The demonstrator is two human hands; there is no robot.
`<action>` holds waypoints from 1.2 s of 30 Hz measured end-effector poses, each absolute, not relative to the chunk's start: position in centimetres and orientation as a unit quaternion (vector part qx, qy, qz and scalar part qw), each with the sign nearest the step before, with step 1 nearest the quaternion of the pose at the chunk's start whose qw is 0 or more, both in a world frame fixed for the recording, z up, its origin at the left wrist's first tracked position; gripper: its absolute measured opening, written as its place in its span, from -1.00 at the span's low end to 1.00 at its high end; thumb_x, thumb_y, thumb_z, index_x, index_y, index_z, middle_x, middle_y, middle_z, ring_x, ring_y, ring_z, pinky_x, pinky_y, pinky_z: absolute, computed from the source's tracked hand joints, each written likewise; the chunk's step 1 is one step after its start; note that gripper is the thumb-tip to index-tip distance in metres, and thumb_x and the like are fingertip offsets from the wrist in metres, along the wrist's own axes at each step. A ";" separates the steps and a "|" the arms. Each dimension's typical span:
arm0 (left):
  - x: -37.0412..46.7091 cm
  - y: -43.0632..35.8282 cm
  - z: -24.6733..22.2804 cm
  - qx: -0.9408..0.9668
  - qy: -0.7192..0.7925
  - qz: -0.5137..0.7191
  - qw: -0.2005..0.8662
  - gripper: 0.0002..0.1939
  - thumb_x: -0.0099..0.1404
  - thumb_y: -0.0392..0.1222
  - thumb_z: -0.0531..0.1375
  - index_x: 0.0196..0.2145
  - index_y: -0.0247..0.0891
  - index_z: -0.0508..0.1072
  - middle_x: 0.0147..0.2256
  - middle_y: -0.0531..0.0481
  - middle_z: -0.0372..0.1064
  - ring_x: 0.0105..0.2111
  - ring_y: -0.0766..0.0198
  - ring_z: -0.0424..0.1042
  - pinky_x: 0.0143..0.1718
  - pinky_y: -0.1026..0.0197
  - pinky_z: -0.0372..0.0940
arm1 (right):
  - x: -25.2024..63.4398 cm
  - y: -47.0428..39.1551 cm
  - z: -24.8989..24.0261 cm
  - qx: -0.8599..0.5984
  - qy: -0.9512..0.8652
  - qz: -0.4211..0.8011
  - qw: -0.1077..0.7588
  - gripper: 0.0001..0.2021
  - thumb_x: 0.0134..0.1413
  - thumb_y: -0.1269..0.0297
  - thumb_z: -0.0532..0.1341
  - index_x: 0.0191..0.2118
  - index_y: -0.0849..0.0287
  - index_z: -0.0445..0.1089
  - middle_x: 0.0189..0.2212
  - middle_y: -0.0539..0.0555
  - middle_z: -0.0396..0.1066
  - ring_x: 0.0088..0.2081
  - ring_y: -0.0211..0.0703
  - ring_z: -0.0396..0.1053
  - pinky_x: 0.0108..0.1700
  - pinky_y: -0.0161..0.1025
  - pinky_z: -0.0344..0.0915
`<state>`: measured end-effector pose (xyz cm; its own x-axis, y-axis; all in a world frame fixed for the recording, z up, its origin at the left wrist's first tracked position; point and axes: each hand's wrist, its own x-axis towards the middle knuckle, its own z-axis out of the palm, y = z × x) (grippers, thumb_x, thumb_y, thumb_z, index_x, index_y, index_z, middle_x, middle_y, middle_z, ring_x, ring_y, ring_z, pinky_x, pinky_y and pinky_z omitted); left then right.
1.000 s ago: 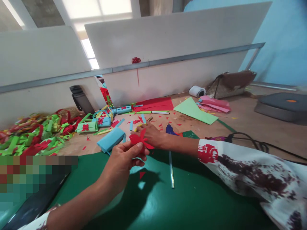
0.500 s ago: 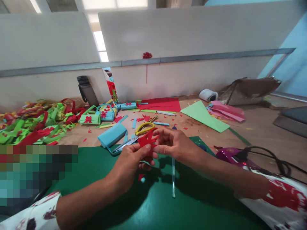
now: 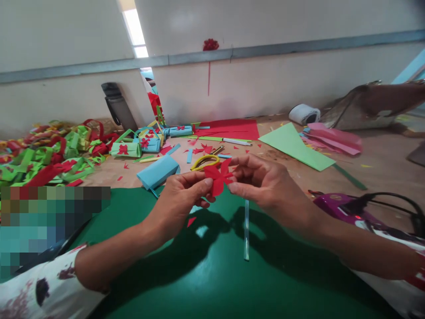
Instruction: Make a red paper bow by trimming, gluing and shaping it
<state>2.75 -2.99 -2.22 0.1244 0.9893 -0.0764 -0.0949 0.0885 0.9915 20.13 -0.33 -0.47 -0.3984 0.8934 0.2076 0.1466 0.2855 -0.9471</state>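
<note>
Two white boards point(image 3: 282, 22), crossed by a grey rail point(image 3: 299, 49), stand behind your worktable point(image 3: 381, 170). A smooth green surface point(image 3: 206, 283) spreads nearest you, directly beneath both hands, perhaps serving as a working pad. Far left, a heap of paper pieces point(image 3: 73, 150), mostly green and red, lies well apart from your fingers, possibly kept there to stay out of the way. Your left hand point(image 3: 179, 195) and right hand point(image 3: 268, 181) face each other in the air. Just beyond them lie yellow-handled scissors point(image 3: 195, 167), seemingly left within reach. Between your hands is a red paper flower point(image 3: 218, 177), facing you, probably so its petals show. Your left thumb and fingers are clamped on its left side. Your right thumb and fingertips meet its right edge; whether they pinch or merely touch cannot be told. A clear stick point(image 3: 246, 230) lies below your right hand, a red scrap point(image 3: 191, 221) farther left.
</note>
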 end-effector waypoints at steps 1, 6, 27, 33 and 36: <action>2.7 -3.0 -2.2 0.484 0.463 0.472 0.573 -0.83 0.16 -0.13 0.21 -0.41 -0.30 0.46 -0.42 0.03 0.37 -0.47 0.39 0.32 -0.42 0.32 0.26 | 20.2 -0.3 -0.5 -0.374 -0.696 0.467 0.397 -0.77 -0.11 0.46 0.21 -0.24 0.19 0.30 -0.49 -0.07 0.32 -0.44 -0.30 0.30 -0.39 -0.34 0.24; 2.5 -2.9 -2.3 0.469 0.481 0.494 0.552 -0.75 0.18 -0.12 0.19 -0.20 -0.28 0.40 -0.43 0.02 0.40 -0.48 0.36 0.35 -0.46 0.32 0.26 | 20.5 0.7 -1.0 -0.375 -0.749 0.490 0.239 -0.62 -0.08 0.50 0.16 -0.06 0.21 0.24 -0.57 -0.13 0.23 -0.56 -0.36 0.18 -0.54 -0.40 0.11; 0.8 -4.2 -7.3 0.893 0.413 0.176 0.032 -0.72 0.32 -0.26 -0.03 -0.20 -0.21 0.47 -0.26 -0.12 0.39 -0.32 0.21 0.30 -0.34 0.20 0.23 | 20.5 0.5 -2.3 -0.397 -0.914 0.061 0.061 -0.68 0.05 0.38 0.18 -0.02 0.21 0.29 -0.23 0.16 0.46 -0.19 -0.01 0.40 -0.26 -0.23 0.23; 0.9 -4.4 -7.5 0.896 0.408 0.176 0.009 -0.72 0.32 -0.27 -0.03 -0.26 -0.23 0.48 -0.32 -0.10 0.36 -0.38 0.24 0.26 -0.39 0.21 0.19 | 22.2 -1.3 -3.7 -0.304 -0.952 -0.010 0.043 -0.63 0.01 0.63 0.03 -0.16 0.09 0.40 -0.34 0.13 0.37 -0.31 -0.07 0.30 -0.31 -0.20 0.20; 1.1 -4.4 -7.6 0.895 0.409 0.180 0.014 -0.74 0.31 -0.28 -0.02 -0.27 -0.22 0.48 -0.37 -0.08 0.33 -0.40 0.26 0.25 -0.41 0.23 0.17 | 22.4 -1.7 -4.3 -0.255 -0.964 -0.046 0.052 -0.61 0.00 0.61 0.04 -0.11 0.07 0.39 -0.34 0.15 0.37 -0.30 -0.02 0.28 -0.28 -0.13 0.21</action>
